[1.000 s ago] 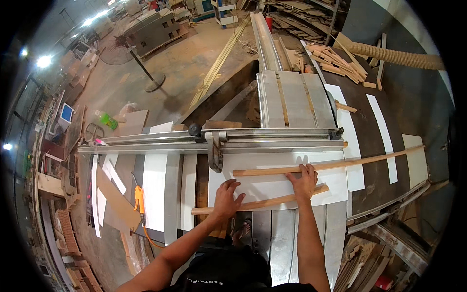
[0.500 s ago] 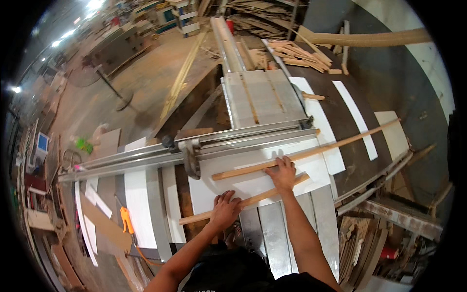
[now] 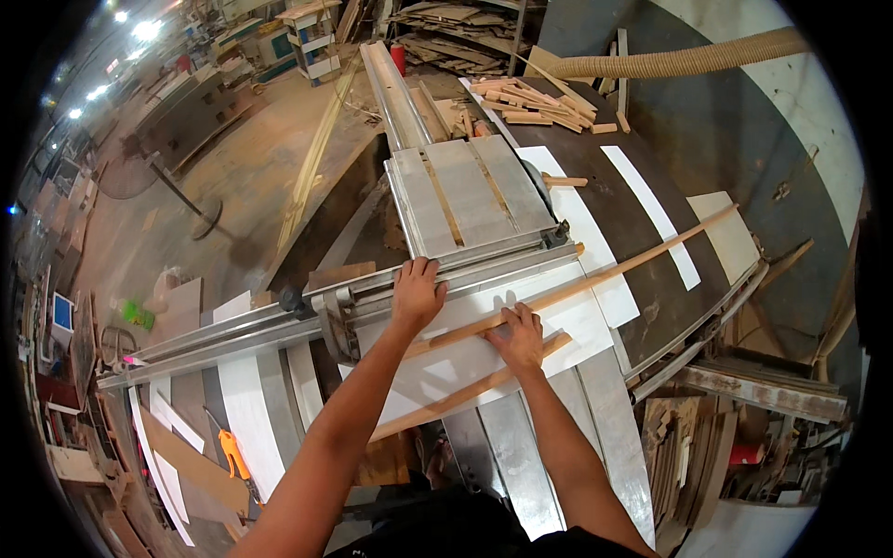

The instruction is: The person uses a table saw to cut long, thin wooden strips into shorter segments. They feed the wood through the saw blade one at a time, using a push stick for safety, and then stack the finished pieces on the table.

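Note:
My left hand [image 3: 419, 296] reaches up to the metal fence rail [image 3: 233, 337], its fingers curled over the rail. My right hand [image 3: 517, 337] grips the edge of a long wood strip [image 3: 609, 272], fingers bent over it and thumb at its near side. That strip lies at a slant across a white board [image 3: 581, 321] and runs out to the far right. Closer to me lies a second, shorter wood strip [image 3: 465, 394], touched by neither hand. My left forearm hides part of both strips.
Beyond the fence is the sliding saw table [image 3: 474, 186], with a round blade [image 3: 533, 179] at its right side. A metal clamp [image 3: 333, 325] sits on the fence. Cut wood pieces [image 3: 539, 100] are heaped at the back. An orange air gun [image 3: 233, 455] lies at left.
My left hand has let go of the shorter strip and moved up and away from me onto the fence rail. My right hand stays on the long strip. The view has shifted slightly.

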`<state>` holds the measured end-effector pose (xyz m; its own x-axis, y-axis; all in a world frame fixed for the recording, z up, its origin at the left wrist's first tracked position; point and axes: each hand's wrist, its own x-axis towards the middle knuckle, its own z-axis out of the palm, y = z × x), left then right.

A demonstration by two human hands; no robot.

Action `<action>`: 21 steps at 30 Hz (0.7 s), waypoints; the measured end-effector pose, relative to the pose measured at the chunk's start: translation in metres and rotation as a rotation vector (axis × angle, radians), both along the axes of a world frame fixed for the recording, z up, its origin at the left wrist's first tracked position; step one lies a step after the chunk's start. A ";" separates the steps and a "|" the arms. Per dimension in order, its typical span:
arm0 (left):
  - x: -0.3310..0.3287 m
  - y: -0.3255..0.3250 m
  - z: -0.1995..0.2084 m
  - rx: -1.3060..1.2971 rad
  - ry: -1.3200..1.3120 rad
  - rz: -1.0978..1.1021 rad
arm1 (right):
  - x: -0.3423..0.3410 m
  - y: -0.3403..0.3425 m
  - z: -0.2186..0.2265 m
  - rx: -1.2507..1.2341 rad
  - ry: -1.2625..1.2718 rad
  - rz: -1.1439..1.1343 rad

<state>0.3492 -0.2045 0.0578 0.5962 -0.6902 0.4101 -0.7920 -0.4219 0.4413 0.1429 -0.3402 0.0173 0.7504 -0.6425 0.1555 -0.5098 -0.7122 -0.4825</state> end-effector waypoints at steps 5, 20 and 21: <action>0.004 -0.010 -0.006 -0.008 -0.141 -0.059 | -0.003 -0.004 -0.002 0.044 -0.006 0.023; 0.004 -0.004 -0.008 0.361 -0.214 -0.248 | 0.031 -0.033 -0.006 0.597 -0.527 -0.456; 0.005 -0.003 -0.009 0.377 -0.196 -0.240 | 0.035 -0.042 -0.003 0.732 -0.589 -0.559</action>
